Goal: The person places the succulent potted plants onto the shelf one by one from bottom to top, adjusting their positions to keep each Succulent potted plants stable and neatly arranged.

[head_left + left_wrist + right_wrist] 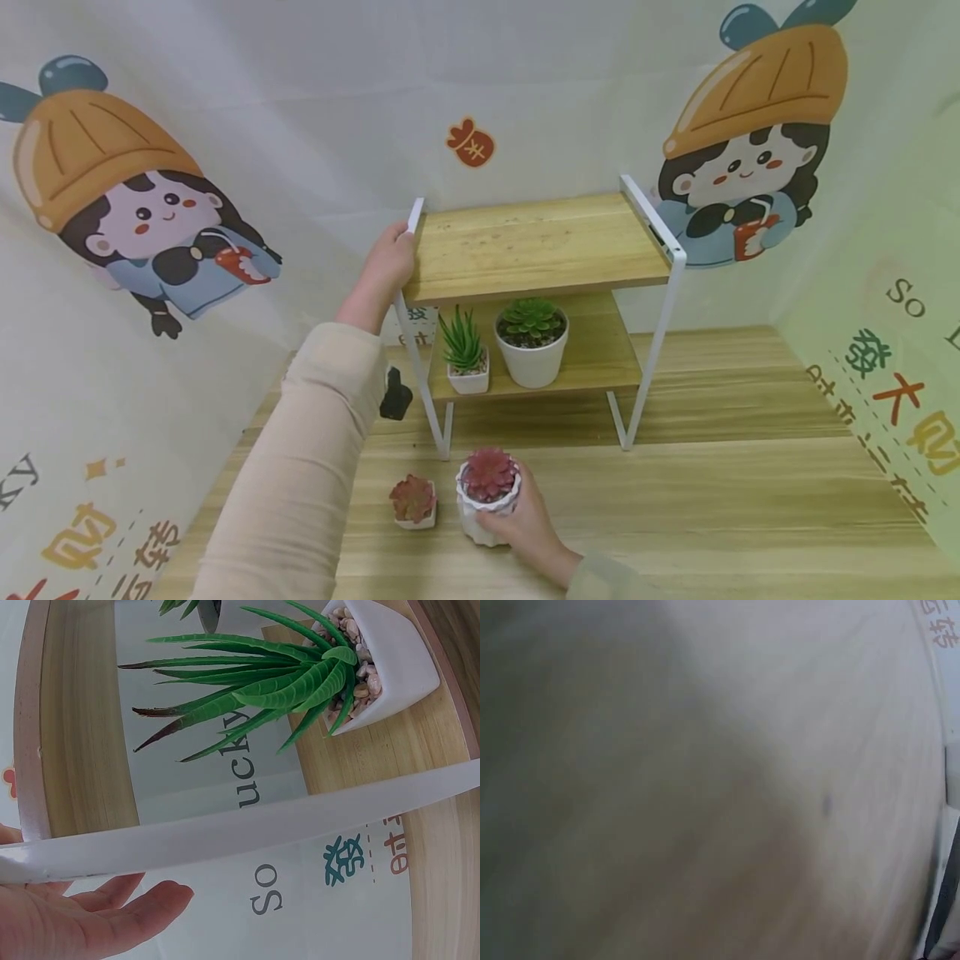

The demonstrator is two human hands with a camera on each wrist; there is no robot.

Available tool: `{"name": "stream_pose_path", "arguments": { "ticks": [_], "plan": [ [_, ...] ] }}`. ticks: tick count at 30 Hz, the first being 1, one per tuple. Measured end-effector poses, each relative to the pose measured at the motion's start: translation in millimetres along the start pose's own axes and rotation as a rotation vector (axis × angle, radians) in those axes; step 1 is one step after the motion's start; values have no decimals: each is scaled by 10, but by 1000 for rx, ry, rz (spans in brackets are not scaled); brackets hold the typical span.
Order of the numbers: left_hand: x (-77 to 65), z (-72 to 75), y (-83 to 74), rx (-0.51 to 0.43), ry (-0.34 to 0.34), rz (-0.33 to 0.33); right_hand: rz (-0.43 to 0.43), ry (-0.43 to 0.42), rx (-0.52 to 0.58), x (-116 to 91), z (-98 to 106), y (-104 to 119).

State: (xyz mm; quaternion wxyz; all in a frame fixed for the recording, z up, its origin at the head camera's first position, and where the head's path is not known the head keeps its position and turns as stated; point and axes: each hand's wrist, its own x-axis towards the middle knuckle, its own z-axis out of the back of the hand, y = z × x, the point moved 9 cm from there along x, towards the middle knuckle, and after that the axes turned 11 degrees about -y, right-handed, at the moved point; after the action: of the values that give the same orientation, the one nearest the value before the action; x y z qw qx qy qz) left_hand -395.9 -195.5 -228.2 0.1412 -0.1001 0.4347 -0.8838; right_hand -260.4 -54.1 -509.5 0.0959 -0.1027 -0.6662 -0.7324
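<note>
My left hand [392, 258] holds the upper left end of a two-tier wooden shelf [536, 242] with a white metal frame. In the left wrist view, fingers [150, 911] extend past the white side bar [225, 834]. In front of the shelf, my right hand [531, 525] grips a white scalloped pot [483, 527] holding a dark red succulent [490, 475]. Thumb and fingers lie on opposite sides of this pot. Just left of it stands a small white pot with a reddish succulent [413, 498]. The right wrist view shows mostly a blurred pale surface.
On the lower tier stand a spiky green aloe-like plant [462, 346] in a small white pot and a green rosette succulent [531, 321] in a larger round pot [532, 363]. Printed cloth [337, 150] hangs behind and along both sides of the wood-grain table [712, 517].
</note>
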Motion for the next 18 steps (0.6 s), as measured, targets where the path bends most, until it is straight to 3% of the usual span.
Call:
{"name": "stream_pose_path", "arguments": {
  "ticks": [7, 18],
  "plan": [
    [-2, 0, -11, -1, 0, -7, -44, -56, -40, 81, 306, -2],
    [21, -9, 8, 18, -7, 1, -49, -83, -46, 194, 895, 314]
  ]
}}
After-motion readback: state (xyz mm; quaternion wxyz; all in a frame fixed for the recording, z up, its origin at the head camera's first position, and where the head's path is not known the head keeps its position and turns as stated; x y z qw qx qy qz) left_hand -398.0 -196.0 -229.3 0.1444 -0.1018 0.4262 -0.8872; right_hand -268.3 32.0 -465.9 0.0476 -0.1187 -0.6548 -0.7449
